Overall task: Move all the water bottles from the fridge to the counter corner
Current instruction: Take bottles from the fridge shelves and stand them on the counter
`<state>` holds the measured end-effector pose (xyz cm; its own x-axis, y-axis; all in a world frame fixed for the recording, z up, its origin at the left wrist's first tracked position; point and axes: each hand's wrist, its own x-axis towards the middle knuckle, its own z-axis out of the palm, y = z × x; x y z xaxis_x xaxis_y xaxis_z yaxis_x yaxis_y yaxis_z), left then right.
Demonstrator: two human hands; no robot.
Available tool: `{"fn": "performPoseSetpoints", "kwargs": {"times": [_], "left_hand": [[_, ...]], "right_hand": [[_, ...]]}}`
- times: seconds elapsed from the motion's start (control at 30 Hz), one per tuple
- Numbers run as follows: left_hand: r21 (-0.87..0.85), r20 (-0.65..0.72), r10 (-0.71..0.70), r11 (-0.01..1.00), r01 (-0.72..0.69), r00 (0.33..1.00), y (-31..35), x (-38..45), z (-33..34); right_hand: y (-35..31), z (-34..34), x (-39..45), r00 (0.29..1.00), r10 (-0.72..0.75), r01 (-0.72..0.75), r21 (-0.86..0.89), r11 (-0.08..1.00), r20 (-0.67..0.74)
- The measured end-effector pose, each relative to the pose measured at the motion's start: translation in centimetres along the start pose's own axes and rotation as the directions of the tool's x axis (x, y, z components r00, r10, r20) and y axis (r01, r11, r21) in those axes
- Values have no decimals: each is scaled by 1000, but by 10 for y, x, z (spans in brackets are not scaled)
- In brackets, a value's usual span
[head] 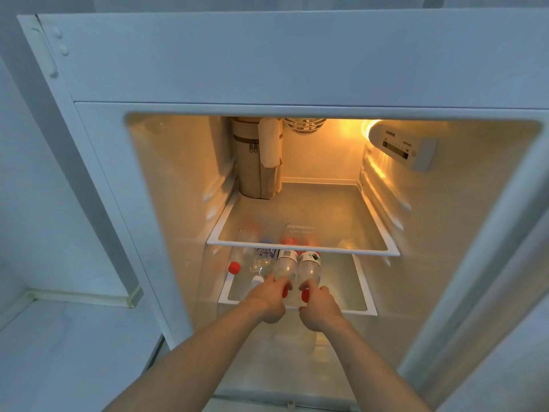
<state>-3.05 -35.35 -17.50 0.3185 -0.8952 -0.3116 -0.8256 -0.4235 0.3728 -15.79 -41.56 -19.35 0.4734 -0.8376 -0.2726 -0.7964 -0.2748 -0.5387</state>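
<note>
Several clear water bottles lie on their sides on the fridge's second glass shelf (361, 304), caps toward me. My left hand (271, 298) grips the neck of a red-capped bottle (285, 264). My right hand (319, 304) grips the neck of the red-capped bottle (310, 267) beside it. Left of them lie a white-capped bottle (261, 263) and another red-capped bottle (236, 260), both untouched. The bottles' far ends are hidden under the upper shelf.
The upper glass shelf (326, 215) carries a tan zipped pouch (255, 162) at its back left. A control panel (404, 147) juts from the right wall. The counter (59, 352) lies at lower left, and the fridge door (481, 292) stands open at right.
</note>
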Motion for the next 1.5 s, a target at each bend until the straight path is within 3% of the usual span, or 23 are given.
{"fn": "performPoseSetpoints", "kwargs": {"times": [0.13, 0.33, 0.57, 0.8, 1.27, 1.5], "left_hand": [[10, -61, 9, 1000, -9, 998, 3, -6, 10], [11, -238, 77, 997, -76, 968, 7, -23, 21], [16, -579, 129, 989, -146, 805, 15, -50, 0], [-37, -677, 145, 973, -230, 721, 7, -72, -11], [-134, -715, 75, 961, -242, 695, -18, -178, -12], [-220, -666, -29, 962, -159, 745, -48, -281, -2]], "right_hand": [[3, 7, -11, 992, 38, -25, 102, 994, -122], [-5, -4, -24, 952, 25, 51, 238, 970, -305], [-16, -29, -47, 906, -25, 181, 334, 925, -422], [-22, -39, -70, 846, -33, 283, 396, 874, -533], [-38, -42, -144, 821, -216, 413, 290, 863, -528], [-64, -17, -203, 888, -345, 430, 287, 856, -304]]}}
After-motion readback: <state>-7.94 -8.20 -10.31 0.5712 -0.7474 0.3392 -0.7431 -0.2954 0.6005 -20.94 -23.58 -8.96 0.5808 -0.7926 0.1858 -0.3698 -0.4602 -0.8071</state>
